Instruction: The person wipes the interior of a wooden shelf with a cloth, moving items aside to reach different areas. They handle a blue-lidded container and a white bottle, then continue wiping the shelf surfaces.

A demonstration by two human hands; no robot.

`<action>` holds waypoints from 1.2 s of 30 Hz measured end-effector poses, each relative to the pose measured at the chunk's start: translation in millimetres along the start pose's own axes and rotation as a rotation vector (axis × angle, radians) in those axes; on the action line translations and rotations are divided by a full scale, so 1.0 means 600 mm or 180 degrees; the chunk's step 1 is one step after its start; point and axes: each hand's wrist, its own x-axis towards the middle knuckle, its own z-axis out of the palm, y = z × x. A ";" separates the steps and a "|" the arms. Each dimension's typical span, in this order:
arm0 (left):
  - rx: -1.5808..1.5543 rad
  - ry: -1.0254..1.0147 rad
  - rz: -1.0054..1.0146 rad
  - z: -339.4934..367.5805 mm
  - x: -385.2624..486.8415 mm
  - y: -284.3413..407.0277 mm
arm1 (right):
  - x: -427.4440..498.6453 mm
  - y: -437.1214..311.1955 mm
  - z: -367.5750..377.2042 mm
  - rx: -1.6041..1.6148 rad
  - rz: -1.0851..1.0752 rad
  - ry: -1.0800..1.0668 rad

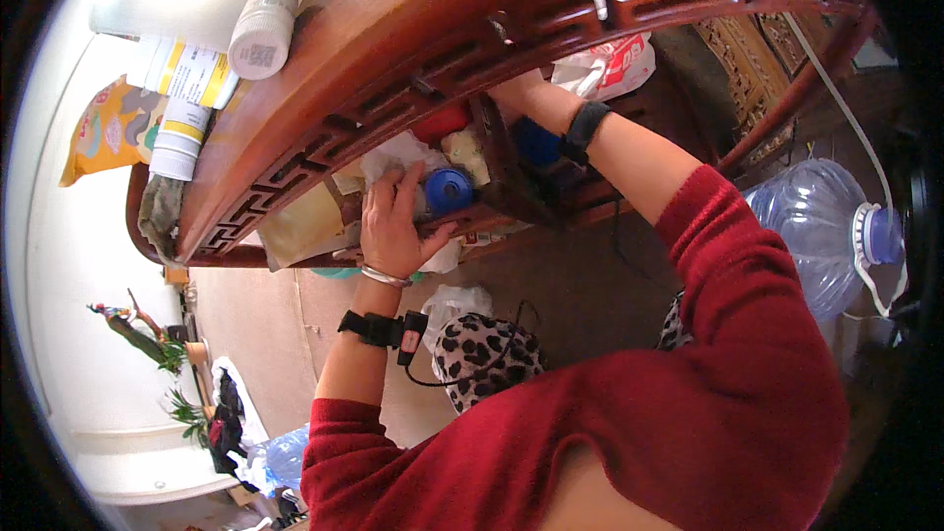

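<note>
My left hand reaches onto the shelf under the carved wooden tabletop, its thumb spread from the fingers. The fingertips lie against crumpled whitish plastic. Right beside them is a blue round lid or roll with a hole in its middle. My right hand goes in under the table's rim, past a dark wooden divider. Its fingers are hidden, so what they touch does not show. Close to that wrist are a white plastic bag with red print and a dark blue object.
White bottles and yellow-banded tubs stand on the tabletop by an orange packet. A large clear water bottle is at right. A yellowish packet lies on the shelf. A thin plastic bag is near my knee.
</note>
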 end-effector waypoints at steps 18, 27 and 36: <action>0.0082 -0.0034 -0.0026 -0.001 -0.005 -0.001 | -0.117 -0.130 -0.118 0.0604 -0.0398 -0.0835; -0.0253 -0.0533 -0.0267 -0.008 -0.001 0.002 | -0.133 -0.159 -0.172 0.1696 0.1166 -0.1881; -0.0479 -0.0401 0.0086 -0.005 -0.002 -0.009 | -0.126 -0.113 -0.229 0.1529 0.2850 -0.1873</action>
